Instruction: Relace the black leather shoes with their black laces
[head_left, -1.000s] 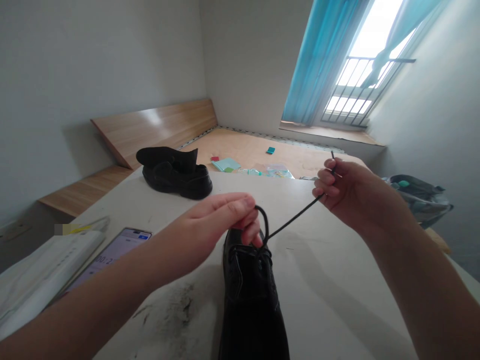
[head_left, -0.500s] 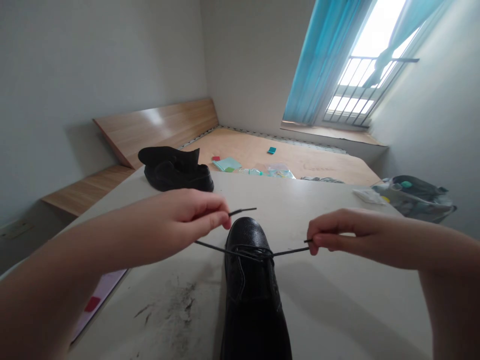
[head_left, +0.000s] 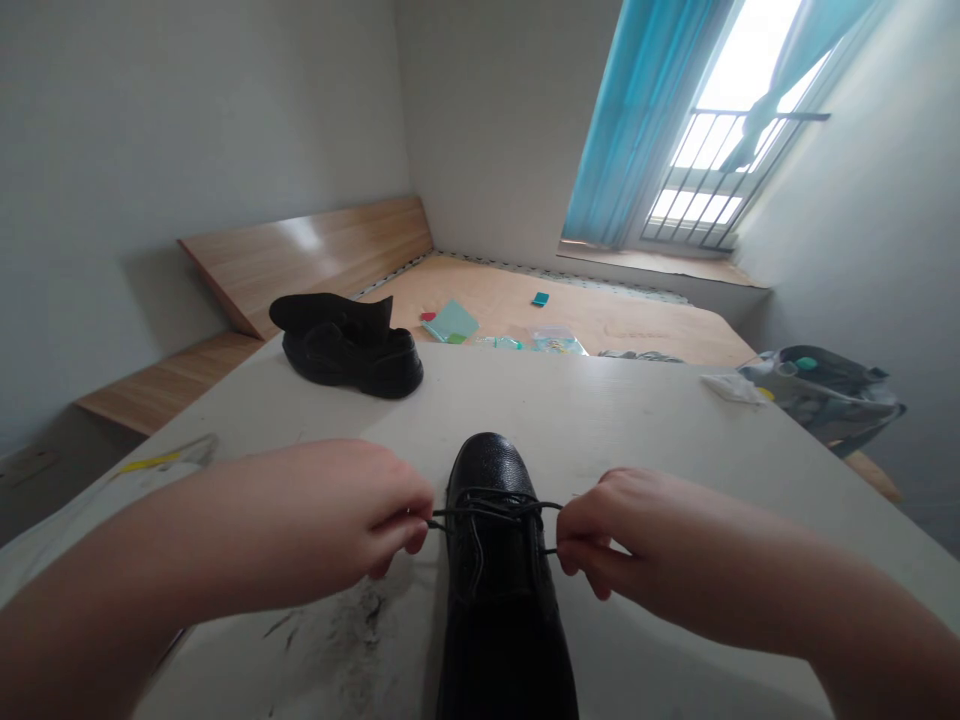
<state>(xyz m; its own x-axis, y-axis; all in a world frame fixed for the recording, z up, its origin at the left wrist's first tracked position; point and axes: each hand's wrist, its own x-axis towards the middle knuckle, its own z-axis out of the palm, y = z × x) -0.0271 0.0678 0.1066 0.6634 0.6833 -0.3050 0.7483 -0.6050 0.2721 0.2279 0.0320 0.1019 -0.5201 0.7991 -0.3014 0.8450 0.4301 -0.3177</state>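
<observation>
A black leather shoe (head_left: pixel 499 590) stands on the white table, its toe pointing away from me. A thin black shoelace (head_left: pixel 491 508) crosses the front of its lacing, with an end running out to each side. On the left, my left hand (head_left: pixel 375 510) pinches one end close to the shoe's side. My right hand (head_left: pixel 607 530) is closed on the other end, just right of the shoe. Both fingertips are a short way from the leather. The lace tips are mostly hidden by my fingers.
Another black shoe (head_left: pixel 352 355), with an insole sticking up from it, sits at the table's far left. A small white packet (head_left: pixel 731 388) lies near the right edge, beside a grey bag (head_left: pixel 832 390). Dark smudges (head_left: pixel 367 620) mark the white table (head_left: pixel 637 420).
Both hands have come down and nearer to me; the right hand has moved in toward the shoe. The lace ends between hands and shoe now look shorter.
</observation>
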